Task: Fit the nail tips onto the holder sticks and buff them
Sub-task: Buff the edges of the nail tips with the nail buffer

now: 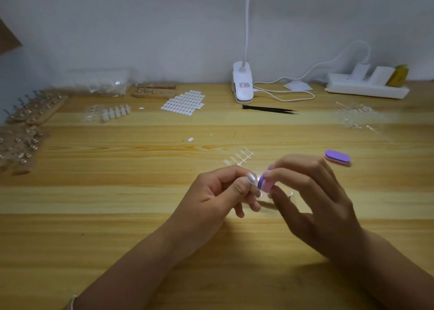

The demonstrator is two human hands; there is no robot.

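While your left grip (218,192) pinches a small piece too hidden to name, your right grip (312,199) holds a purple-and-pink buffer (263,182) between finger and thumb, against the left thumb tip. A strip of clear nail tips (239,157) lies on the bench (141,204) just beyond; a second buffer (337,157) rests further right.

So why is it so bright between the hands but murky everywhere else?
Head view: the light pools on the pale wooden table around the small purple-and-pink buffer block that the right hand pinches, with a white glare spot beside it; the rows of holder sticks on wooden bases at far left are dim and blurred.
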